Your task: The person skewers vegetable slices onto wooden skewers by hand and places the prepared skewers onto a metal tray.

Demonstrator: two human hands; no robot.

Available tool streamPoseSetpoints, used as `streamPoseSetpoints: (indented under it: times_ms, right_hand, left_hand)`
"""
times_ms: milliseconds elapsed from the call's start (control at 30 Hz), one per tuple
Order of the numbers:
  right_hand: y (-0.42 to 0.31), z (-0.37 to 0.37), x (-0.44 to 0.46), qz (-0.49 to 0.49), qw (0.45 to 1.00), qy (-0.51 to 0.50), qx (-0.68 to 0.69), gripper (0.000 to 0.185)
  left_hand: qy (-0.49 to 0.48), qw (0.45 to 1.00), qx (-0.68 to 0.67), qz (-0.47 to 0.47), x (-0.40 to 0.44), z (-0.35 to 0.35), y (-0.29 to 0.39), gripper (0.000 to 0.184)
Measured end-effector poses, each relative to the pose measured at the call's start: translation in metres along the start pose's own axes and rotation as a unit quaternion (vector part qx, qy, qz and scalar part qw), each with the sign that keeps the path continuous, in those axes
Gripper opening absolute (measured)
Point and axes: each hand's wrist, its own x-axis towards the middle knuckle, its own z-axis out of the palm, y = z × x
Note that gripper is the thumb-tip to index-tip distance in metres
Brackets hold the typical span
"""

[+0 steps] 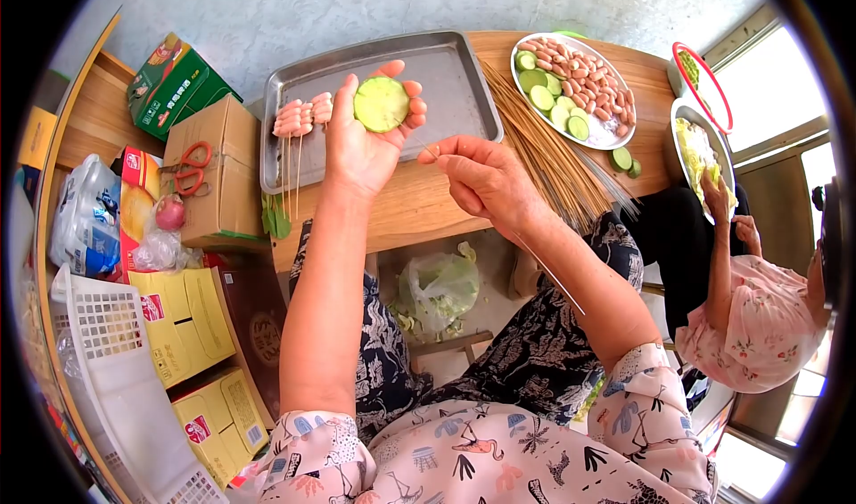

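My left hand [358, 147] is raised palm up over the near edge of a metal tray [437, 85], its fingers curled round a pale green cucumber slice [382, 104]. To its right, my right hand [486, 179] pinches a thin skewer [555, 278]. One end of the skewer pokes out past my fingertips towards the left hand; the rest runs back along my forearm. The tip and the slice are apart. Several skewers of small pink sausages [299, 117] lie at the tray's left side, partly hidden by my left hand.
Loose bamboo skewers [539, 139] lie right of the tray, near a white plate [516, 61] of sausages and cucumber slices. At the right, another person's hand [716, 196] reaches into a bowl of leafy vegetables. Cartons [214, 161], scissors [189, 170] and a white basket [111, 326] stand left.
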Motion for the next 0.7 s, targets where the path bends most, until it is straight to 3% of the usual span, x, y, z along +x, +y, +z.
streamPoseSetpoints:
  times_ms: [700]
  right_hand:
    - [0.027, 0.003, 0.008, -0.116, 0.992, 0.025, -0.049, 0.015]
  left_hand:
    - [0.017, 0.996, -0.084, -0.011, -0.002, -0.004, -0.006, 0.044]
